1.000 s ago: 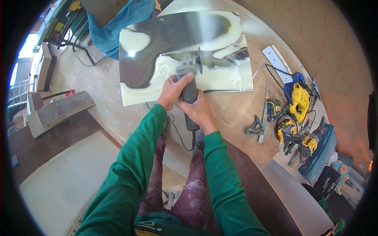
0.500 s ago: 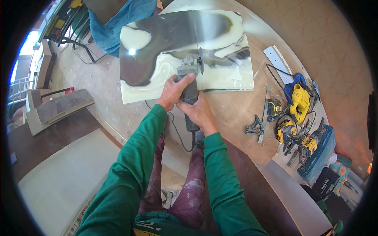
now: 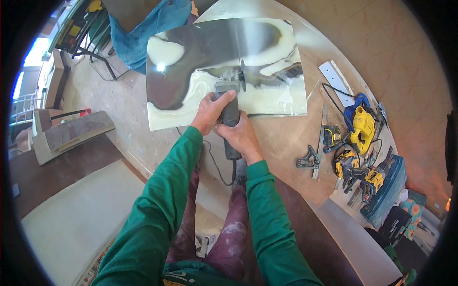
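Observation:
An angle grinder (image 3: 231, 113) with a dark body is held in both my hands over a glossy slab (image 3: 167, 81) patterned in cream and dark brown. Its thin disc (image 3: 244, 76) stands on edge along a straight line that runs from the slab's far edge toward me. My left hand (image 3: 207, 113) wraps the body near the head, thumb on top. Lower down, my right hand (image 3: 242, 138) grips the rear of the body. Whether the disc is spinning or how deep it sits, I cannot tell. A black cord (image 3: 220, 176) trails from the grinder's back end.
Right of the slab lie a combination square (image 3: 309, 159), a tape measure (image 3: 331, 137), a yellow power tool (image 3: 363, 125) and a yellow-black cordless tool (image 3: 374, 178). A blue cloth (image 3: 138, 35) hangs at the far left. Boards (image 3: 76, 131) are stacked on the left.
The slab and the tools sit slightly lower in view. My hands and the grinder hold nearly the same place, so the disc is a little nearer the slab's far edge.

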`<state>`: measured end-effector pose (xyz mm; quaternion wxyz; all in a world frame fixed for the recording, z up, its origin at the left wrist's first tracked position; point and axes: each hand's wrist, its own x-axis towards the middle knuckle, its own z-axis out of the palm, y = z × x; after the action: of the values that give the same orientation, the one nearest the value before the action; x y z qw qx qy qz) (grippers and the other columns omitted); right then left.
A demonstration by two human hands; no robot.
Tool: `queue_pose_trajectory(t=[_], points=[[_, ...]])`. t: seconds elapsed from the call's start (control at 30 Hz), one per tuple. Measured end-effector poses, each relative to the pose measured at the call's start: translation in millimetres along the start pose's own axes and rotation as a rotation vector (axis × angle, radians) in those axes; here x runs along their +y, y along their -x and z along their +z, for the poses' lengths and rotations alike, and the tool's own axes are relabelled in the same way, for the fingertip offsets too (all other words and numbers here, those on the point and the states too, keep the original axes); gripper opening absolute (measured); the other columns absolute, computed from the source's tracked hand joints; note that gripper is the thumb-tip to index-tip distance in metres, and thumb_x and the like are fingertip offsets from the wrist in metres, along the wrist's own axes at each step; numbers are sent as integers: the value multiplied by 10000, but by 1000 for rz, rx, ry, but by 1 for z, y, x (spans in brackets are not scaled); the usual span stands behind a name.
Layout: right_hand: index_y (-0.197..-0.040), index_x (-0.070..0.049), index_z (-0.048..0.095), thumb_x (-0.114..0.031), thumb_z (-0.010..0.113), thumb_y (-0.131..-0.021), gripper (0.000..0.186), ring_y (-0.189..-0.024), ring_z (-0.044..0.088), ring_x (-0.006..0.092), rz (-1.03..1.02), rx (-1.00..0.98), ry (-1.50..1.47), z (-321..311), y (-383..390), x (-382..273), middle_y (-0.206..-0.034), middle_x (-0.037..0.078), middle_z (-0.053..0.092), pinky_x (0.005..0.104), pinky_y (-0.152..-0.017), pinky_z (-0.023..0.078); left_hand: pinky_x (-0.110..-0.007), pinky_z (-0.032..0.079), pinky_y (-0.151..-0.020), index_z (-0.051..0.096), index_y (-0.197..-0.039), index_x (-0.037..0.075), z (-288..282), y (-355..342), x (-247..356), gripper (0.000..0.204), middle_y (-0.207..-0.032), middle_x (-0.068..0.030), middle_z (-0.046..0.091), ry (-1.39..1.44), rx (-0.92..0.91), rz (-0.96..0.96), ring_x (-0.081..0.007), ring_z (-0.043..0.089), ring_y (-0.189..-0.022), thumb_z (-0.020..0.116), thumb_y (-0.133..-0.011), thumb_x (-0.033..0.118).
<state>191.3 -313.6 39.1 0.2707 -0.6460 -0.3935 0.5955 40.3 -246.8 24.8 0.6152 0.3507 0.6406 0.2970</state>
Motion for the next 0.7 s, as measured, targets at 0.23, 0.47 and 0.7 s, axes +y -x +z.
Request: queue_pose_trajectory(t=[0.23, 0.47, 0.7], points=[[-1422, 118, 610, -430, 982, -806, 905, -1155, 808, 393, 12, -3, -26, 1, -4, -8, -1272, 284, 800, 469, -982, 628, -405, 619, -997, 674, -1363, -184, -3, -10, -3, 989, -1259, -242, 759, -3, 19, -3, -285, 761, -1129, 884, -913, 671], [-1445, 118, 603, -321, 935, -861, 803, -1055, 772, 251, 30, -20, 9, -2, -10, -21, -1229, 200, 776, 394, -903, 622, -396, 613, -976, 684, -1352, -185, -5, -21, 0, 976, -1246, -223, 761, 36, -8, -22, -264, 754, -1105, 885, -923, 669], [-1438, 109, 614, -315, 931, -868, 777, -1062, 767, 251, 39, -23, -17, -2, -15, -21, -1227, 196, 776, 394, -910, 617, -360, 621, -923, 687, -1353, -147, -5, -20, 8, 902, -1177, -143, 743, 51, -21, -34, -202, 736, -1025, 873, -975, 650]])
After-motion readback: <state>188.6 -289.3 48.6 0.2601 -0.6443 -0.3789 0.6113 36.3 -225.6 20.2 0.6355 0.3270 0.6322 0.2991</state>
